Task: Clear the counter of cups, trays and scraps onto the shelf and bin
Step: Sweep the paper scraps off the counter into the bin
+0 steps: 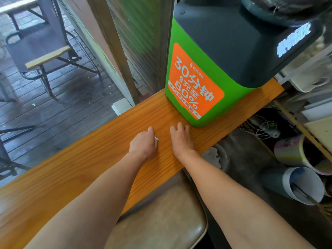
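Wooden bench [89,168], bearing one green charging box [197,83]. Left hand [143,143]: fingers [150,129] curled round a small white scrap [156,138]. Right hand [181,139]: fingers loosely bent, resting on bench, empty.

Scrap [156,138]: tiny white bit, mostly hidden. Only a corner shows at the thumb side of the left hand [143,143], whose fingers curl round it, knuckles up, low on the counter [80,168]. Counter: long orange-brown wood plank w/ fine grain, running diag. from lower left to upper right. Scrap sits approx. mid-width, w/ the right hand [181,139] just beside.
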Motion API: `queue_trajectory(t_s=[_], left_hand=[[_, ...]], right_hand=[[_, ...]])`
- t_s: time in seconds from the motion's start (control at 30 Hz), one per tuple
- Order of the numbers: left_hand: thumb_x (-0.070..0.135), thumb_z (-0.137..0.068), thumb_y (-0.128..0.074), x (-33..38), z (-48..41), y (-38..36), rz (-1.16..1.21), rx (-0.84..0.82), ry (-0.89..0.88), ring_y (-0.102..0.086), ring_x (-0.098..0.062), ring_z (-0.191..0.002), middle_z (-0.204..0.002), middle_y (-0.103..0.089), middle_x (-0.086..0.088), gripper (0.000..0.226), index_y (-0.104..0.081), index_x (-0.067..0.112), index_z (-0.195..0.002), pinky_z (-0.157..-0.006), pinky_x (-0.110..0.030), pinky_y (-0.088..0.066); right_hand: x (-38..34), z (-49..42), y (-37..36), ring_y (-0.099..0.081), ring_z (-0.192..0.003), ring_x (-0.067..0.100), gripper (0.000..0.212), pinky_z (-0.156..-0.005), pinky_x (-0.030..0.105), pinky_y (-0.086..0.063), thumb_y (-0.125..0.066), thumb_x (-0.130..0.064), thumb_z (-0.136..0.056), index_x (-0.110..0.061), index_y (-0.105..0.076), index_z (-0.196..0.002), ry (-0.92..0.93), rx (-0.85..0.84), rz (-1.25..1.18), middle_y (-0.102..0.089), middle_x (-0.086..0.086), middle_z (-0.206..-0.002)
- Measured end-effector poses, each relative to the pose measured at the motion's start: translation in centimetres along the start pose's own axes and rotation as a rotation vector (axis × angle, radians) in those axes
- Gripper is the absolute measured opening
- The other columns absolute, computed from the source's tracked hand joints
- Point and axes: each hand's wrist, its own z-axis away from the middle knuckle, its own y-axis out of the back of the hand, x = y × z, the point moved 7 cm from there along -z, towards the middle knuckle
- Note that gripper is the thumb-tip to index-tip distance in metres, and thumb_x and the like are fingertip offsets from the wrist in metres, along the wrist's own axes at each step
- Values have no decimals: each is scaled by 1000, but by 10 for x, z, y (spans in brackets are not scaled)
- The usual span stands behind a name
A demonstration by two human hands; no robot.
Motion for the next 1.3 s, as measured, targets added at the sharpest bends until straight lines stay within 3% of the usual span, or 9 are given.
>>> queue_trajectory(t_s=[0.2, 0.43, 0.57, 0.67, 0.77, 0.87, 1.03, 1.17, 1.3], left_hand=[[35, -95, -53, 28, 13, 7, -44, -40, -14, -55, -22, -73, -84, -62, -2, 18, -49, 17, -95, -54, -34, -44], [34, -98, -47, 84, 24, -11, -90, -74, -35, -56, -33, -107, -114, -59, -12, 27, -55, 11, -108, -72, -39, -45], [30, -98, -48, 135, 31, -37, -116, -125, -61, -53, -37, -114, -121, -54, -15, 27, -55, 8, -112, -82, -44, -47], [27, -97, -51, 184, 39, -63, -103, -200, -123, -55, -42, -111, -118, -55, -23, 29, -52, 3, -113, -83, -45, -47], [28, -96, -51, 234, 47, -96, -108, -341, -149, -61, -41, -98, -109, -63, -22, 33, -50, 3, -117, -64, -38, -41], [27, -92, -53, 277, 55, -130, -106, -447, -163, -63, -37, -94, -108, -63, -18, 38, -47, 8, -125, -61, -36, -41], [21, -90, -54, 321, 51, -194, -130, -485, -204, -57, -29, -88, -108, -59, -10, 26, -57, 20, -116, -69, -34, -46], [20, -88, -55, 319, 35, -248, -160, -497, -154, -59, -32, -90, -102, -58, -9, 18, -63, 16, -103, -81, -41, -55], [30, -92, -58, 297, 6, -299, -175, -496, -108, -60, -32, -88, -108, -62, -12, 20, -63, 15, -104, -76, -42, -55]], right_hand=[[27, 19, 15, -47, -109, 34, 16, -88, 43, -43, -46, -1, -93, -7, -53, -107, -89, -74, -186, -45, 16, -121], [83, 47, 35, -58, -103, 36, 19, -85, 43, -50, -47, -3, -90, -5, -62, -101, -142, -111, -317, -59, 17, -114], [136, 68, 43, -58, -102, 38, 16, -75, 40, -45, -50, -8, -90, -6, -62, -100, -192, -107, -341, -59, 17, -115], [187, 91, 48, -59, -103, 37, 16, -75, 37, -45, -54, -15, -92, -9, -63, -104, -240, -84, -333, -57, 15, -117], [237, 113, 51, -58, -112, 36, 21, -89, 42, -51, -55, -16, -92, -8, -66, -108, -259, -72, -336, -60, 17, -119], [284, 127, 48, -56, -117, 34, 23, -94, 41, -50, -57, -14, -90, -8, -67, -110, -306, -79, -373, -61, 18, -120], [345, 131, 16, -58, -104, 37, 18, -90, 40, -50, -62, -12, -87, -7, -67, -104, -315, -106, -420, -59, 18, -112], [376, 120, -32, -61, -92, 36, 11, -79, 39, -52, -61, -6, -85, -8, -67, -94, -345, -107, -465, -58, 16, -104], [396, 100, -96, -60, -89, 34, 12, -69, 34, -44, -58, -3, -84, -9, -66, -91, -398, -150, -507, -57, 14, -101]])
